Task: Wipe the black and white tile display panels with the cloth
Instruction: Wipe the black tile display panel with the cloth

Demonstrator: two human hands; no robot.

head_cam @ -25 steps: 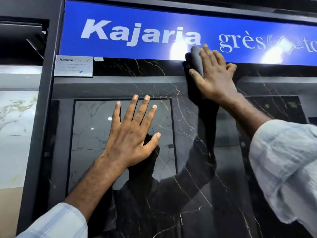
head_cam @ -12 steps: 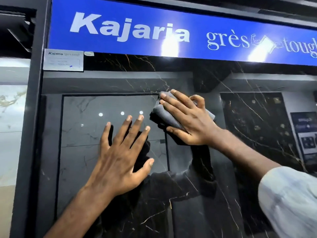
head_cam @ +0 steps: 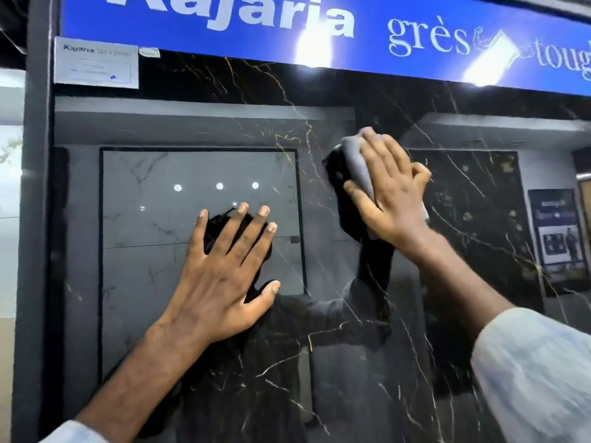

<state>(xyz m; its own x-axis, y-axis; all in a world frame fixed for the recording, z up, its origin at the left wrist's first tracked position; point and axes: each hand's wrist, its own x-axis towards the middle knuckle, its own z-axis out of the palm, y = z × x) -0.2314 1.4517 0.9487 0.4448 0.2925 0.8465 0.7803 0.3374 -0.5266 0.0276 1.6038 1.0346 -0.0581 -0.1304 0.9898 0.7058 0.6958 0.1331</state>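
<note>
Glossy black veined tile panel [head_cam: 351, 362] fills my head view under a blue sign [head_cam: 192, 39]. My left hand [head_cam: 224, 276] lies spread flat on it. My right hand [head_cam: 391, 193], fingers flat, presses the grey cloth [head_cam: 356, 164] to the upper panel. I judge the cloth soft and light, best held under the palm, and the tile rigid and slick.

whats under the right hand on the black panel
A grey cloth, pressed flat against the black panel by the right hand. Its edge shows above the fingers and beside the thumb; the rest of it, and the panel behind, is covered.
</note>
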